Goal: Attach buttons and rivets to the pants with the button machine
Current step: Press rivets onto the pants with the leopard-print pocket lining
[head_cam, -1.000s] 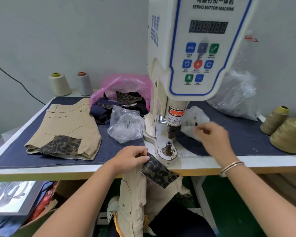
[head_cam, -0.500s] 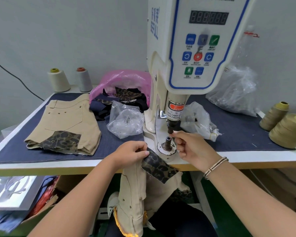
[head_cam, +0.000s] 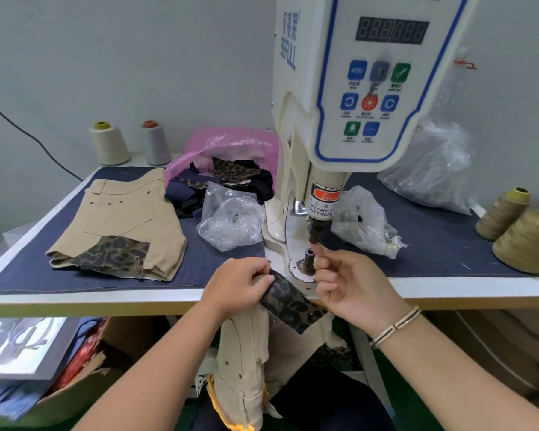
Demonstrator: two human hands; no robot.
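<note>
The white button machine [head_cam: 339,88] stands at the middle of the table. Its dark upper punch [head_cam: 316,228] hangs over the lower die post [head_cam: 308,259]. My left hand [head_cam: 240,284] grips beige pants [head_cam: 249,353] by their leopard-print patch [head_cam: 290,303] at the table's front edge; the rest of the pants hangs below. My right hand [head_cam: 352,284] is just right of the die. Its thumb and forefinger are raised to the punch tip and pinch a small rivet that the fingertips mostly hide.
Another pair of beige pants [head_cam: 128,219] lies folded on the blue mat at the left. Clear bags of parts [head_cam: 231,219] [head_cam: 361,222] flank the machine, and a pink bag of scraps [head_cam: 231,144] sits behind. Thread cones [head_cam: 523,241] stand at the right.
My right hand came back from the clear bag on the right to the machine and lifted its fingertips to the punch. My left hand kept its hold on the patch.
</note>
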